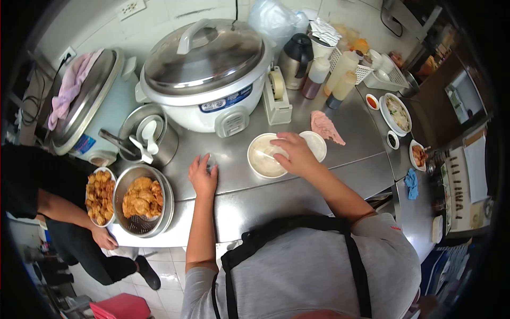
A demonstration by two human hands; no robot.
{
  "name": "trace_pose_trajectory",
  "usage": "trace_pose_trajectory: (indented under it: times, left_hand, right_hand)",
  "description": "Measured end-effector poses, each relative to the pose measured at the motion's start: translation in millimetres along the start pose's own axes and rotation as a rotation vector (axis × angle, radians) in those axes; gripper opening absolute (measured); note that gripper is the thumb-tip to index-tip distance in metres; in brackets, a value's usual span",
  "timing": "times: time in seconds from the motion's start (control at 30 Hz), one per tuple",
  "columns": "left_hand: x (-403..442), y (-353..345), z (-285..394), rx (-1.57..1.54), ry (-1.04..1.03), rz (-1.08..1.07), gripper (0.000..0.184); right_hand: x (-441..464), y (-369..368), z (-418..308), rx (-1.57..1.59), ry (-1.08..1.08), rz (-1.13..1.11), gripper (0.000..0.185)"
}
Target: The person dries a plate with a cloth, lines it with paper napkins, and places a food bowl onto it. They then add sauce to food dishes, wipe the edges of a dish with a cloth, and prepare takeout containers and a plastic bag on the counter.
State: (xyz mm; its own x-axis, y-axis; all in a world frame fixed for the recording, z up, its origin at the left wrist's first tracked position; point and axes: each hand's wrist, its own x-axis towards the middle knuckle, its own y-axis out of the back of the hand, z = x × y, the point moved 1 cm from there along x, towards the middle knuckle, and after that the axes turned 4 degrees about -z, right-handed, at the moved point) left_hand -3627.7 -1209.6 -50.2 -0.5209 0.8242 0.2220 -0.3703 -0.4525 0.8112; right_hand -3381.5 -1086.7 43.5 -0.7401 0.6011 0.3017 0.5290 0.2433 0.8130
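My right hand (298,154) reaches over a white round bowl (252,163), fingers apart and curved above its right side. A thin white utensil, perhaps a spoon (264,154), lies in the bowl, its end close to my thumb. Pale contents show inside. Just right of the bowl, partly behind my hand, is a white round lid or second bowl (317,144). On the steel counter, my left hand (203,176) curls its fingers around a small clear plastic piece (212,160), mostly hidden by the fingers.
A large rice cooker (212,95) and a tape dispenser (277,103) stand behind. Left are a steel pot with ladles (164,141), a colander of fried food (143,199) and another person's hand (104,237). A pink cloth (326,126), sauce bottles (316,77) and filled dishes (396,112) stand right.
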Motion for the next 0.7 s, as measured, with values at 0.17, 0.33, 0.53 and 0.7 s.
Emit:
trace_pose_trajectory:
  times: [0.17, 0.33, 0.53, 0.7]
  left_hand:
    - [-6.9, -1.5, 8.2, 0.127, -0.007, 0.091, 0.038]
    - [-13.7, 0.0, 28.0, -0.038, -0.052, 0.132, 0.042]
    - [-12.8, 24.7, 153.7, -0.272, -0.490, 0.245, 0.044]
    - [-26.1, 7.3, 196.0, -0.176, -0.487, 0.089, 0.066]
  right_hand:
    - [-10.1, 7.1, 8.1, -0.005, -0.031, -0.027, 0.029]
    - [-23.7, 23.6, 15.4, 0.153, -0.062, -0.003, 0.028]
    - [-10.1, 11.5, 10.3, 0.907, -0.204, -0.141, 0.031]
    - [7.1, 23.7, 55.7, 0.971, -0.177, -0.244, 0.026]
